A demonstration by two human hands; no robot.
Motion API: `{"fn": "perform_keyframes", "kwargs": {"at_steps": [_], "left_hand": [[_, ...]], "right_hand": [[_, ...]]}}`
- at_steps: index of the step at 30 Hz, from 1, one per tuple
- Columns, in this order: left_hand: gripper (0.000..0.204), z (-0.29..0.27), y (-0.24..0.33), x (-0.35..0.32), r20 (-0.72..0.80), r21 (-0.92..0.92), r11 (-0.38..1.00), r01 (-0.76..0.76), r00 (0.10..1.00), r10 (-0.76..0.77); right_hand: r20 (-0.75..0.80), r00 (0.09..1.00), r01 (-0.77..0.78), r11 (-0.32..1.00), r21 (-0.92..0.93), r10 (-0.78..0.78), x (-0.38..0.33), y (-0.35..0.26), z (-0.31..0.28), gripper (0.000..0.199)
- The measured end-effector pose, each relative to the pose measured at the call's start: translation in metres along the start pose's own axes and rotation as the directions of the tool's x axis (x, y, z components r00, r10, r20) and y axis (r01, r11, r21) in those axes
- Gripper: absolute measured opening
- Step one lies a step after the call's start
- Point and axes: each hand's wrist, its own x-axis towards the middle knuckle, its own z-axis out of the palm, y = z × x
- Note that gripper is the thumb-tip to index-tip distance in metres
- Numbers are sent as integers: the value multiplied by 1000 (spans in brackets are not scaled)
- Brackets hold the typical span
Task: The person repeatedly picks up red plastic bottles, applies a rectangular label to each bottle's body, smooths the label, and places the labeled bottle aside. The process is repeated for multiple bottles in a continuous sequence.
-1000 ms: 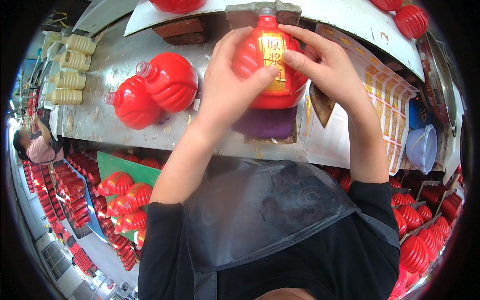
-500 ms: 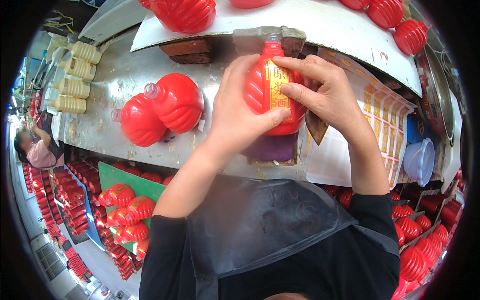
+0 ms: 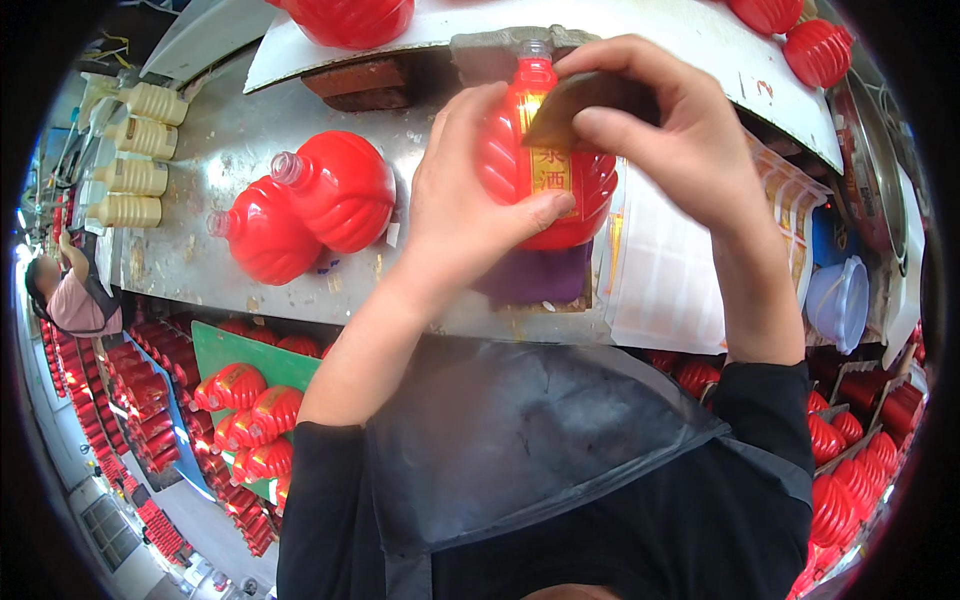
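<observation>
A ribbed red bottle [image 3: 545, 190] with a gold label lies on a purple cloth [image 3: 535, 276] on the metal bench [image 3: 200, 250]. My left hand [image 3: 470, 205] wraps its left side, thumb across the lower body. My right hand [image 3: 660, 130] pinches a small dark flat scraper [image 3: 580, 100] against the label near the bottle's neck. The bottle's neck points away from me toward a grey block [image 3: 500, 50].
Two more red bottles [image 3: 310, 205] lie to the left on the bench, with several cream bottles [image 3: 140, 150] beyond them. A stack of label sheets [image 3: 680, 270] sits to the right, next to a clear tub [image 3: 840, 300]. Crates of red bottles [image 3: 245, 420] stand below; another person [image 3: 65, 290] works far left.
My right hand left the bottle's side and now presses the dark scraper onto the label. The bottle and my left hand stayed in place.
</observation>
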Motion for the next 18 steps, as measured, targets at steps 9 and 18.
{"fn": "perform_keyframes", "kwargs": {"at_steps": [9,18], "left_hand": [[61,-1,-18,-7,-113,-65,992,-112,988,105],[63,15,-28,-20,-234,157,940,-303,913,334]], "right_hand": [[222,769,596,545,-590,-600,-47,-2,15,24],[-193,962,148,963,-226,-193,-98,5,33,13]]}}
